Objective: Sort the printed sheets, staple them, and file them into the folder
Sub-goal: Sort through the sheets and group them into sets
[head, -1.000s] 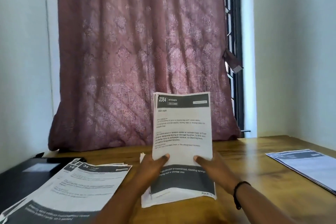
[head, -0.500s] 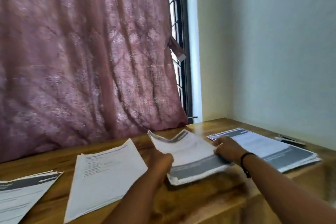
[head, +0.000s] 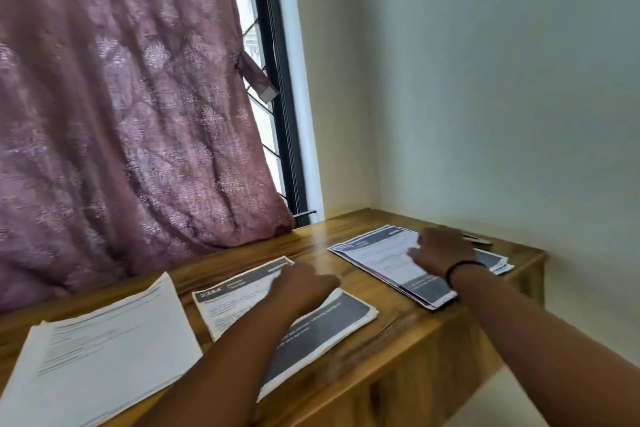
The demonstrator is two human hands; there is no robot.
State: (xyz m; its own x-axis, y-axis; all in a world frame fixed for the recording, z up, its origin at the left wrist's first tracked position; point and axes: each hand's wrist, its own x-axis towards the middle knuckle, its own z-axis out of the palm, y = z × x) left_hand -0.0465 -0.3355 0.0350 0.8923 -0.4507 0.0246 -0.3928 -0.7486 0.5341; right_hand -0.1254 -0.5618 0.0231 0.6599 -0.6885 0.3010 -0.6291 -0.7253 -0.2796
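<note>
A stack of printed sheets headed 2384 (head: pixel 332 319) lies flat on the wooden table (head: pixel 408 333) in the middle. My left hand (head: pixel 304 284) rests on top of it, fingers loosely bent. To the right a second stack of printed sheets (head: pixel 377 253) lies fanned near the corner. My right hand (head: pixel 438 250), a black band on its wrist, lies on that stack with its fingers out of sight. A third stack of sheets (head: pixel 104 354), pale side up, sits at the left. No stapler or folder shows.
A mauve patterned curtain (head: pixel 121 97) hangs behind the table, with a barred window (head: pixel 256 45) beside it. A dark pen-like object (head: pixel 478 238) lies at the far right by the wall. The table's front edge runs diagonally to the right corner.
The 2384 stack was held upright in both hands, then laid down flat in the middle. My right hand has let go and moved right onto the far stack. The view has swung right.
</note>
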